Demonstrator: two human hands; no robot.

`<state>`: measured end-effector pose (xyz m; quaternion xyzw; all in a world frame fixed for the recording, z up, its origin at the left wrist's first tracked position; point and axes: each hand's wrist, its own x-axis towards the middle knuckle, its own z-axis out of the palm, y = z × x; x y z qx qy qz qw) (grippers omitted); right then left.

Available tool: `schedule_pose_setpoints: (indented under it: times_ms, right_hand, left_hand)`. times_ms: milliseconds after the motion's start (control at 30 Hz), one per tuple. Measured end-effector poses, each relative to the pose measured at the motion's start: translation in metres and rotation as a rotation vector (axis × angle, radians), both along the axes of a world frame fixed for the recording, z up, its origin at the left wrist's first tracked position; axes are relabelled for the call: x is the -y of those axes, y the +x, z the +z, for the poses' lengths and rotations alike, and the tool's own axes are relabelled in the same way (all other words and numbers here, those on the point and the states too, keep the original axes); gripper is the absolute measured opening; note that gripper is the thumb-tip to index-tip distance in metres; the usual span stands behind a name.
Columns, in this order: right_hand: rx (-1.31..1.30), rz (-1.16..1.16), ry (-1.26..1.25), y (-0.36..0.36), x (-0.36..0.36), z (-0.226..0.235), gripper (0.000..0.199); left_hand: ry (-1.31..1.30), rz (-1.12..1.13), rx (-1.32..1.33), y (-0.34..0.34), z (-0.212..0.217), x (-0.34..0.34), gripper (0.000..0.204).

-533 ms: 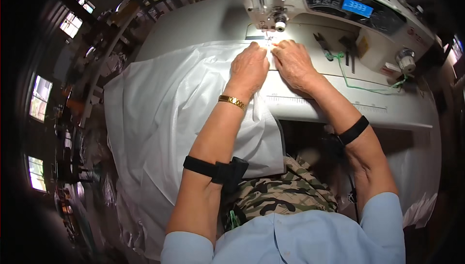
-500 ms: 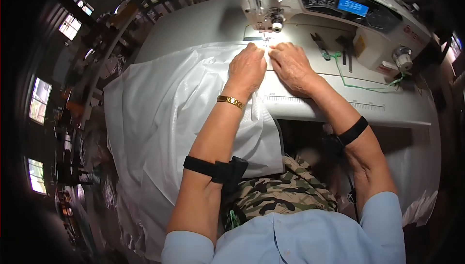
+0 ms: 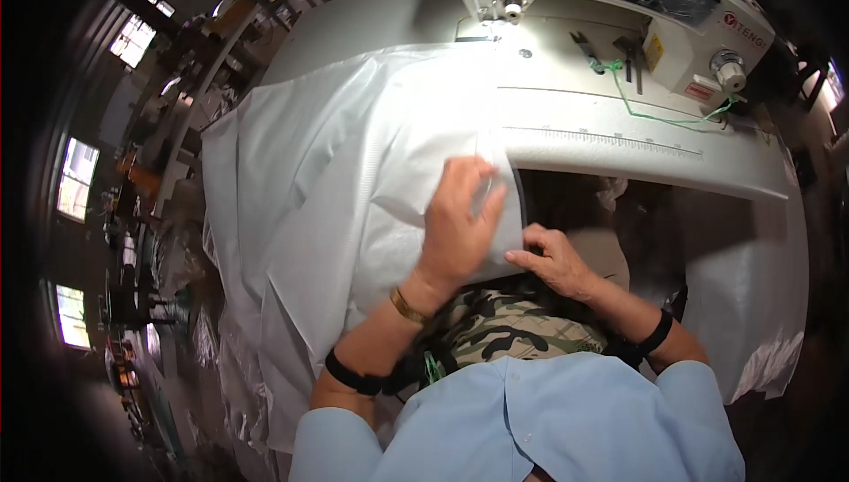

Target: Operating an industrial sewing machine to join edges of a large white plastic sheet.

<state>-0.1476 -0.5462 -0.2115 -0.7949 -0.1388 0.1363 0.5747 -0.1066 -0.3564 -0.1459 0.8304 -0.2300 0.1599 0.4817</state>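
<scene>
A large white woven sheet [image 3: 332, 137] lies over the left of the sewing machine table and hangs toward my lap. Its far edge reaches the sewing machine's [image 3: 504, 0] needle area, which glare washes out. My left hand [image 3: 460, 217] is raised over the sheet near its right side, slightly blurred, fingers bent and thumb apart, with nothing visible in it. At the sheet's dark-edged right border, close to my lap, my right hand [image 3: 559, 263] has its thumb on the edge and its fingers curled against it.
Small snips [image 3: 585, 50] with a green cord [image 3: 632, 110] lie on the machine bed, beside dark metal tools [image 3: 630, 57]. A printed ruler scale [image 3: 601, 139] runs along the table's front. An opening beneath the front edge lies right of the sheet. Cluttered racks stand at far left.
Both hands have come back from the needle area toward my lap. The left has opened above the sheet; the right has moved to its near right edge. The sheet lies flatter.
</scene>
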Motion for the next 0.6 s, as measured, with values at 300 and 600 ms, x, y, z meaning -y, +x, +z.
schedule_pose_setpoints:
  times_ms: [300, 600]
  right_hand:
    - [-0.197, -0.023, 0.231, -0.021, -0.008, -0.063, 0.034]
    - [0.668, -0.419, -0.052, -0.007, -0.013, 0.004, 0.018]
  left_hand:
    - [0.437, 0.349, 0.072, -0.086, -0.093, -0.064, 0.039]
    - [0.507, 0.518, 0.112, -0.116, -0.125, -0.113, 0.04]
